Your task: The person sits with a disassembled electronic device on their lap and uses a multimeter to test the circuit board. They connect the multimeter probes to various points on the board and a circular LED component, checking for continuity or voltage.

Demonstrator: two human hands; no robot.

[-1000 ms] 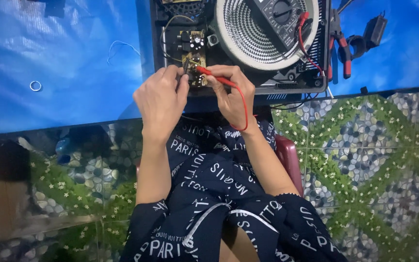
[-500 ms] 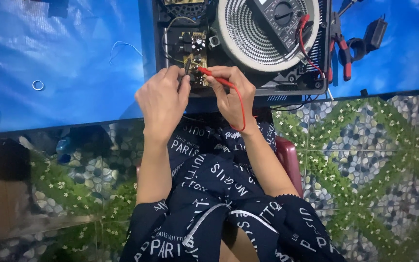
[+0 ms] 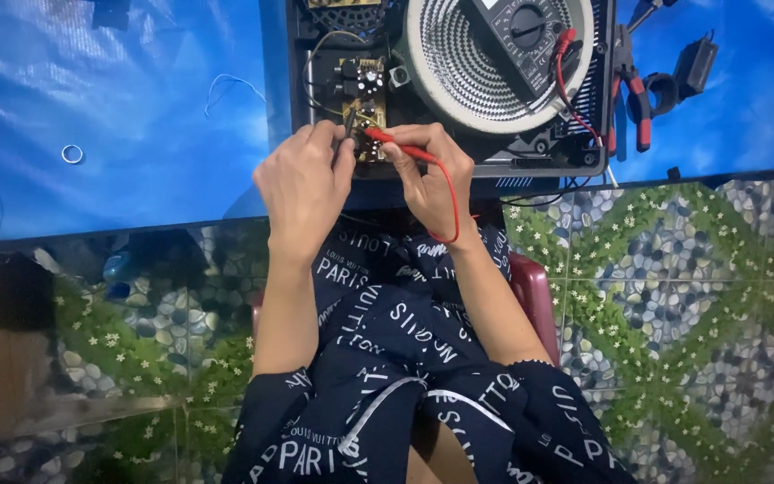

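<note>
Little moved since earlier frames: my hands still at circuit board. Right hand pinches red probe, tip on board. Left hand closed around dark probe, barely visible. Meter lies on coil

An opened appliance case sits at the near edge of the worktop, with both hands meeting over its circuit board — the left hand at 9 o'clock of the board, the right hand at 4 o'clock, a test probe between its fingers. The coil lies at 2 o'clock of the board, a multimeter resting on it. Pliers lie at 3 o'clock of the case — a small ring well apart at 9 o'clock.
</note>
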